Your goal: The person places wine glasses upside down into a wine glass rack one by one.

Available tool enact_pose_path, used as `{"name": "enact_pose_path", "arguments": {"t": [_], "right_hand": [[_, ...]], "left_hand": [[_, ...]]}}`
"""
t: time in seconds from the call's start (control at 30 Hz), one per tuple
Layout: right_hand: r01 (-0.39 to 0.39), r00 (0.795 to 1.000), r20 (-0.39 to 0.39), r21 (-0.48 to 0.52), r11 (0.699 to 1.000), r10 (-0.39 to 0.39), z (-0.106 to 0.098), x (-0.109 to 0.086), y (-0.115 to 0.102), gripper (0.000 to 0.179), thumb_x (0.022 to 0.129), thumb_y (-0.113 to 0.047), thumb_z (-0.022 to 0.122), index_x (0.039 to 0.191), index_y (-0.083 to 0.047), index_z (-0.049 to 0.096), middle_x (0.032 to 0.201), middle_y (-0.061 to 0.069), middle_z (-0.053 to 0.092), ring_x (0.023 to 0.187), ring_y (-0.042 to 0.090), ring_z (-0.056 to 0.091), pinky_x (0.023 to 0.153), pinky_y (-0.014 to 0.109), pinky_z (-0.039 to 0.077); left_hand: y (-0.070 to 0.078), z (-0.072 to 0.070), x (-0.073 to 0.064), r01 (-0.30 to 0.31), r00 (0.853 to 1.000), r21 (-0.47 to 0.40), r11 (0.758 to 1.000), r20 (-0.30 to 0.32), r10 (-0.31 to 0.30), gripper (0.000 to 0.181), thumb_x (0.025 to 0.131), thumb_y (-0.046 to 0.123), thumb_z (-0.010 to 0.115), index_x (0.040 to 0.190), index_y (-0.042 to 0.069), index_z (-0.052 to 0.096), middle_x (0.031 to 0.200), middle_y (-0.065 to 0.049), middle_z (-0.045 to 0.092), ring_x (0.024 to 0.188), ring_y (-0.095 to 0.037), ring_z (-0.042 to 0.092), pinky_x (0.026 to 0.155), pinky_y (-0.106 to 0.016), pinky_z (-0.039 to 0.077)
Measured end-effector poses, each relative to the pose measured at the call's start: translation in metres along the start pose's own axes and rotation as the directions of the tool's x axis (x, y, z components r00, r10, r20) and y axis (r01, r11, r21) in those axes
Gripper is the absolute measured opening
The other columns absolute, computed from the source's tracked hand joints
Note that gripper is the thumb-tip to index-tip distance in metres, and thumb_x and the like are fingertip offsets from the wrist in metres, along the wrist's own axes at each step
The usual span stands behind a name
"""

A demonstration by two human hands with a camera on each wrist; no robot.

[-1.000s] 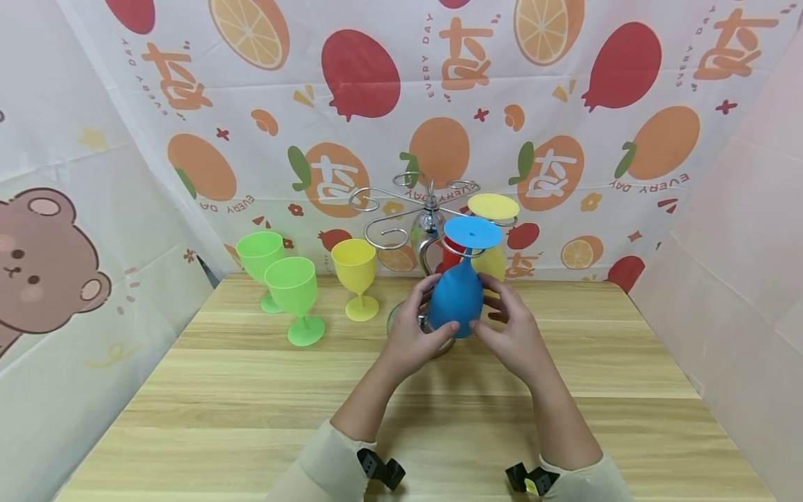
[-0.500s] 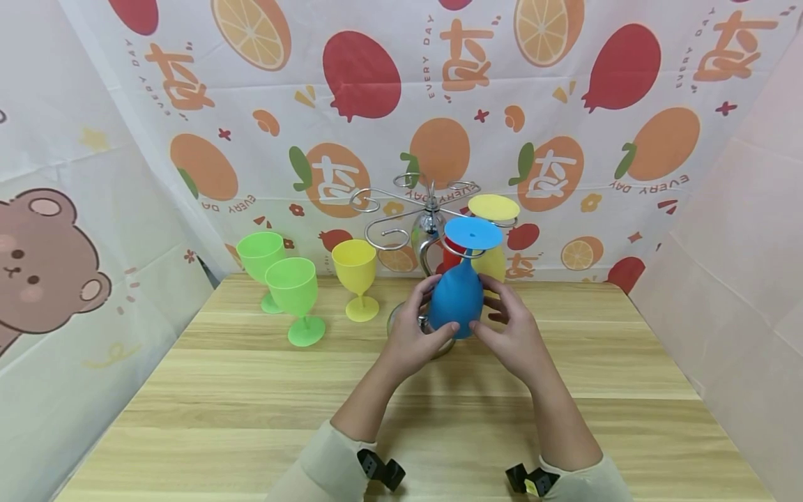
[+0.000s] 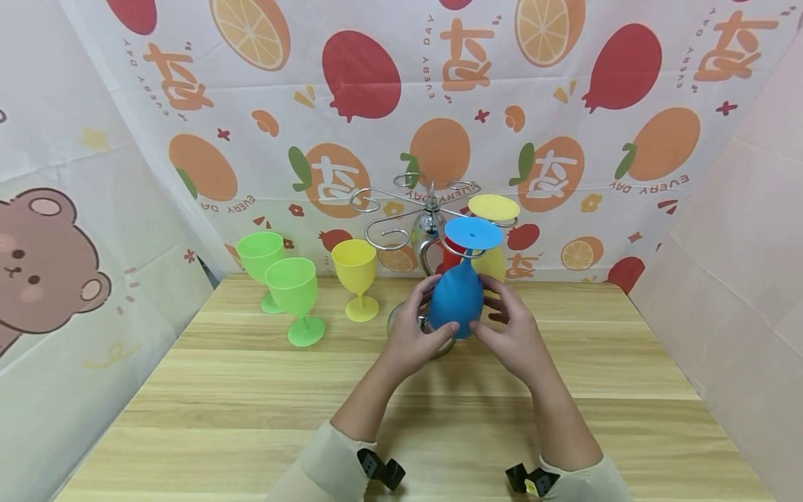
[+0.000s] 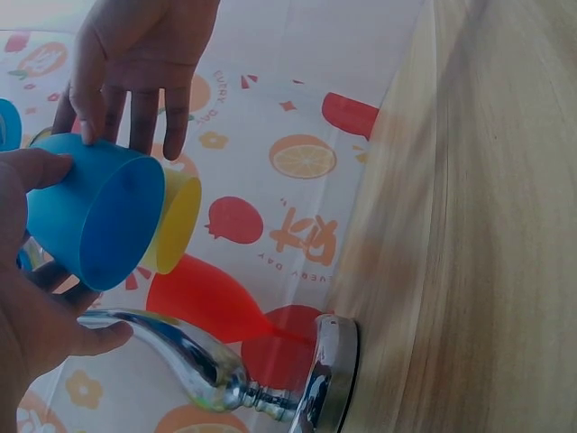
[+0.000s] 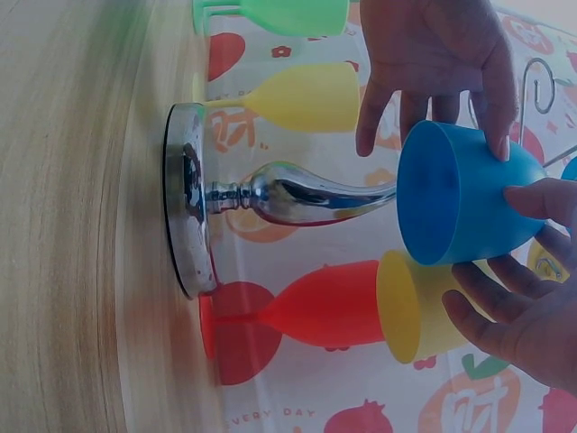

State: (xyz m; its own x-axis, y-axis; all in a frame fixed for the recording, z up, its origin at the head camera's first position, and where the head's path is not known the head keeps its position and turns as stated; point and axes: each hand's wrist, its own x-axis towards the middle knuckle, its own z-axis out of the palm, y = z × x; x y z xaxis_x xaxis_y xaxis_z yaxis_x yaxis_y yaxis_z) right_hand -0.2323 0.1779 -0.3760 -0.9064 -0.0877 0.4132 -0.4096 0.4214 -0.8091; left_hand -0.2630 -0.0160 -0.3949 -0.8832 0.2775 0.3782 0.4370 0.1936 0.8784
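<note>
A blue goblet [image 3: 454,300] hangs upside down, its foot above a wire loop of the chrome goblet rack [image 3: 429,222] and its stem inside that loop. My left hand [image 3: 410,343] holds the bowl from the left, thumb near the rim. From the other side my right hand [image 3: 516,340] holds the same bowl, fingers curved around it. Close behind, an upside-down yellow goblet [image 5: 401,307] hangs from another loop. In the right wrist view a red goblet [image 5: 325,302] stands upright on the table by the rack's base [image 5: 187,203]; the head view mostly hides it.
Two green goblets [image 3: 292,287] and a yellow goblet [image 3: 355,265] stand upright on the wooden table [image 3: 263,404], left of the rack. Several other rack loops carry nothing. A fruit-printed cloth [image 3: 401,90] hangs right behind the table.
</note>
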Motion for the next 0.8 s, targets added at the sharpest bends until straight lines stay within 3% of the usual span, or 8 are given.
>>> {"name": "enact_pose_path", "arguments": {"t": [0.8], "right_hand": [[-0.005,1.0,0.001,-0.001,1.0,0.005,0.0003,0.001,-0.0005,0.074,0.084,-0.01,0.077,0.147,-0.022,0.042,0.15,0.005,0.045,0.127,0.037,0.055,0.096,0.056,0.05]], "left_hand": [[0.0005,-0.0012,0.0008,-0.018,1.0,-0.009,1.0,-0.004,0.018,0.076,0.085,0.021,0.077,0.148,0.028,0.035,0.15,-0.001,0.043,0.135,-0.032,0.046,0.101,-0.056,0.047]]}}
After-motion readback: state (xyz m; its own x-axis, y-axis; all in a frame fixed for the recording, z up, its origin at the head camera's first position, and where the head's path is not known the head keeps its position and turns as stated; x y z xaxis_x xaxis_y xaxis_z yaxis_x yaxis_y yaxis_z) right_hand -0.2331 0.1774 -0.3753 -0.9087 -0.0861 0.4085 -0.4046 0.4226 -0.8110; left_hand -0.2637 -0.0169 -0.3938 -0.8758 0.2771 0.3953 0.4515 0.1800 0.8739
